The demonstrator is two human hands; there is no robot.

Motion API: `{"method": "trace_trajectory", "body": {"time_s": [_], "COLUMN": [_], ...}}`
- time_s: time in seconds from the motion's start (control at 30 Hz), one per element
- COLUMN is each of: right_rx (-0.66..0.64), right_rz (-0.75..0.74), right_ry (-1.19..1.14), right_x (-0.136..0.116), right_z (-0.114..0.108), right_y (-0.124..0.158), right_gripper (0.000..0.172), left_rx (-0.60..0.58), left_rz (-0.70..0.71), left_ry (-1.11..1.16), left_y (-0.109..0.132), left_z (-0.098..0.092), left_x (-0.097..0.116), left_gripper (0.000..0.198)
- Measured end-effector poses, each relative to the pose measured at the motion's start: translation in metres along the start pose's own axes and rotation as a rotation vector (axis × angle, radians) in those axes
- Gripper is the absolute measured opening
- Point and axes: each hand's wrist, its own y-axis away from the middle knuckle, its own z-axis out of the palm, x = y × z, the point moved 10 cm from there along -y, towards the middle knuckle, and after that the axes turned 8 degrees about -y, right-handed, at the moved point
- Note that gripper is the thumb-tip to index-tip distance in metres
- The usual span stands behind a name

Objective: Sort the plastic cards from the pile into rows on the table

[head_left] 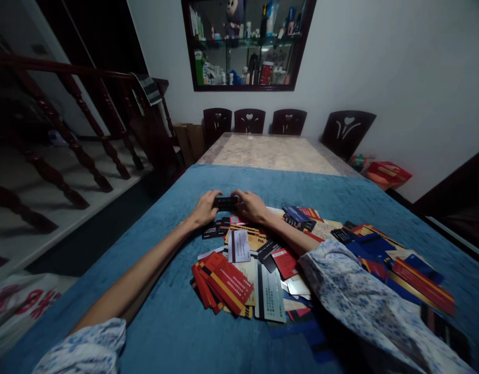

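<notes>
Floral sleeves (352, 285), thin, crinkled cotton by the look of it, sit bunched up the forearms, which probably keeps loose fabric from dragging over the cards. Both arms reach forward across a blue cloth (153, 291) with a soft, faintly mottled nap; it covers the near part of the counter (266, 150), whose far end shows a pale, stone-like top. Such a cloth likely stops slick plastic from sliding.

Just beyond the main spread of cards, the left hand (203, 209) and right hand (255, 208) hold a dark block (225, 203) between them. Fingers pinch it at both ends, thumbs on the near side, a grip that should keep it level and its edges in line. Whether it is one piece or several black cards together, I cannot tell.

Between the forearms, flat, round-cornered cards overlap: glossy red cards (231, 284) fanned out, a pale grey card (269, 293) with a dark stripe, a smaller white card (238, 246), yellow cards (251, 238) with black marks. Beyond the right arm lies another heap, with blue cards (369, 246) and a red-and-gold card (424, 285) at odd angles, tilted where they rest on one another.
</notes>
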Motion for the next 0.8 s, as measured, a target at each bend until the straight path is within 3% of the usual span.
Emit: {"method": "trace_trajectory", "body": {"time_s": [0.27,0.43,0.8], "right_rx": [-0.037,-0.051,-0.082], "right_rz": [0.015,0.016,0.085], "right_ry": [-0.035,-0.038,0.053], "right_x": [0.002,0.004,0.006], "right_z": [0.007,0.011,-0.006], "right_y": [-0.001,-0.004,-0.030], "right_gripper": [0.054,0.061,0.057], "left_rx": [0.028,-0.008,-0.075], "left_rz": [-0.017,-0.064,-0.031], "left_ry": [0.025,0.019,0.053], "left_y": [0.004,-0.001,-0.035], "left_z": [0.001,0.009,0.006], "left_x": [-0.001,-0.013,-0.033], "left_gripper": [0.041,0.046,0.057]}}
